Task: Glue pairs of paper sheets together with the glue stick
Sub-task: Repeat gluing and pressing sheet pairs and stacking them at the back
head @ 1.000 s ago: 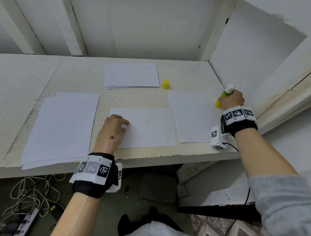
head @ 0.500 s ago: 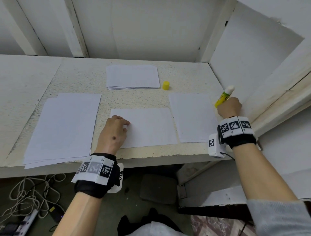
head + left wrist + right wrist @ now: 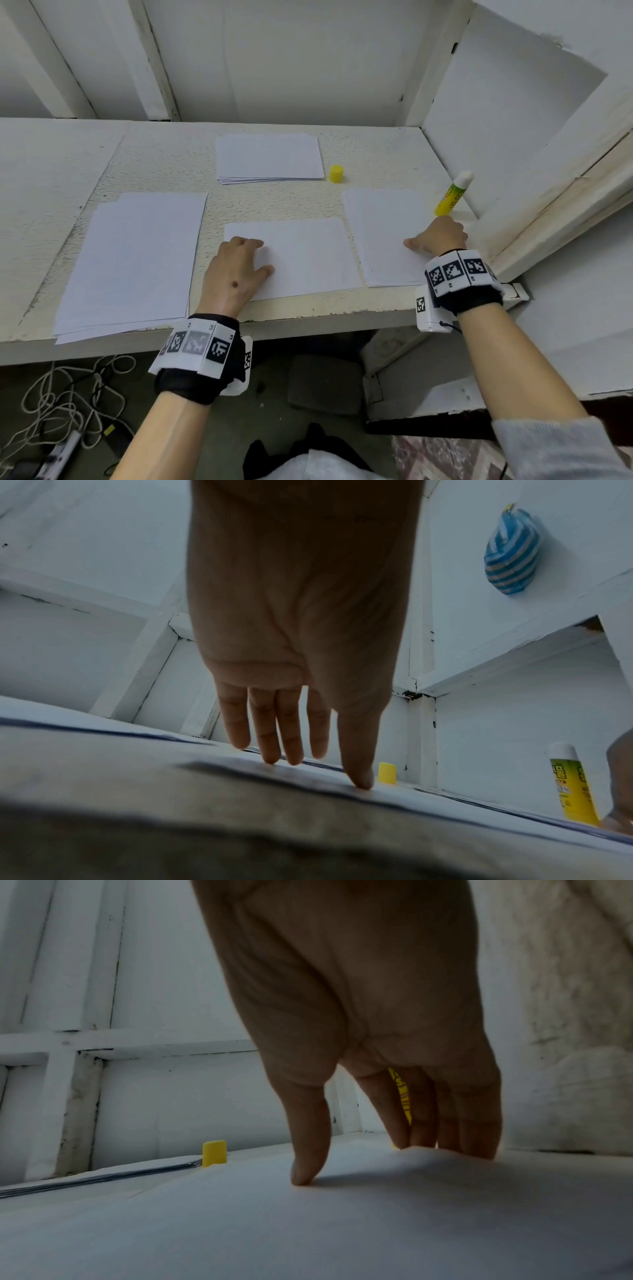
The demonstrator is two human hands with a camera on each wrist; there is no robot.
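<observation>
The glue stick stands uncapped on the desk, just beyond the right hand and apart from it, close to the right side wall. Its long axis runs near vertical, leaning slightly, with the white glue tip up and the yellow base on the desk. Its yellow cap stands well to the left, just beside the far stack of sheets.

The right hand holds nothing. Its fingers are extended and close together, with fingertips coming down at the right edge of the right-hand sheets, while the thumb presses down on the paper. In the right wrist view the paper's edge bulges up slightly at the fingertips. This small pile lies with its long side running away from the person.

The left hand rests on the left end of the centre sheet, fingers relaxed and nearly straight, tips and thumb touching the paper; it grips nothing. That sheet lies with its long side across the desk. A larger stack of paper sits at the left, overhanging the desk's front edge.
</observation>
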